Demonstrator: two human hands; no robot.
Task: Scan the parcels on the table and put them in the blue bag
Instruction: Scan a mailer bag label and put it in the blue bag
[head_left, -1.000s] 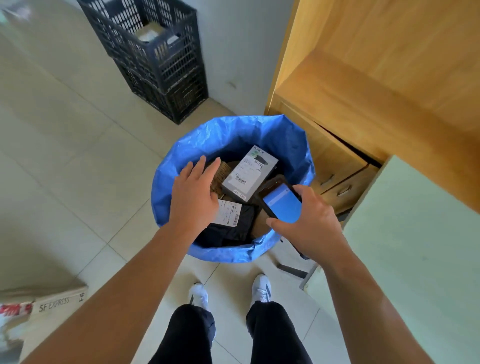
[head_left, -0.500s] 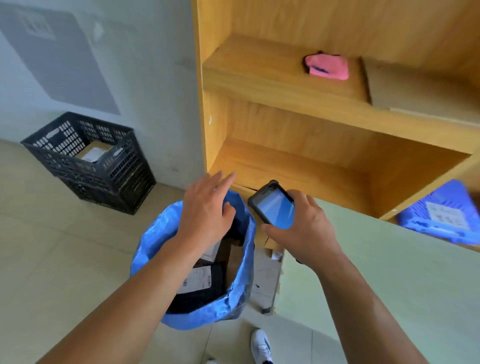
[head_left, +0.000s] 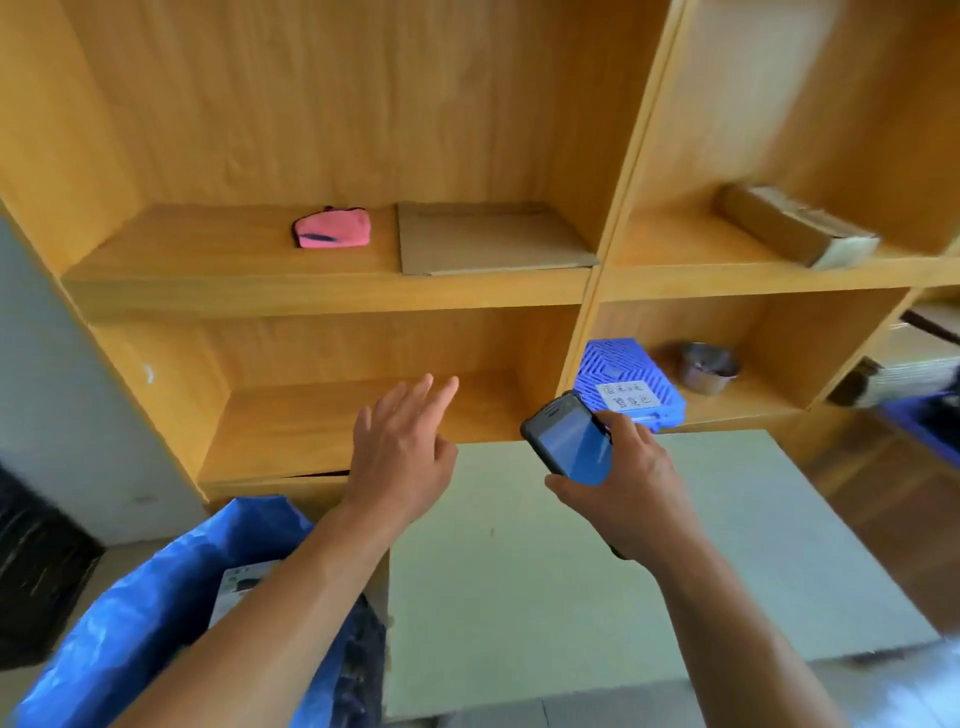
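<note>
Head cam, L to R: I see blue bag (head_left: 145, 613) bottom left, just beside desk (head_left: 571, 597). It's crinkly glossy plastic, mouth open, w/ white boxed parcel (head_left: 236, 590) inside. My left hand (head_left: 400, 457) hovers over desk edge, fingers (head_left: 441, 389) spread, holding nothing. My right hand (head_left: 623, 488) grips black scanner (head_left: 569, 444), blue screen up.

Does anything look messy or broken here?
Nothing looks spilled or broken. The one crooked thing is the long cardboard box on the upper right shelf. It lies slanted across the board instead of square with the back wall, with one end pointing toward the front edge.
</note>
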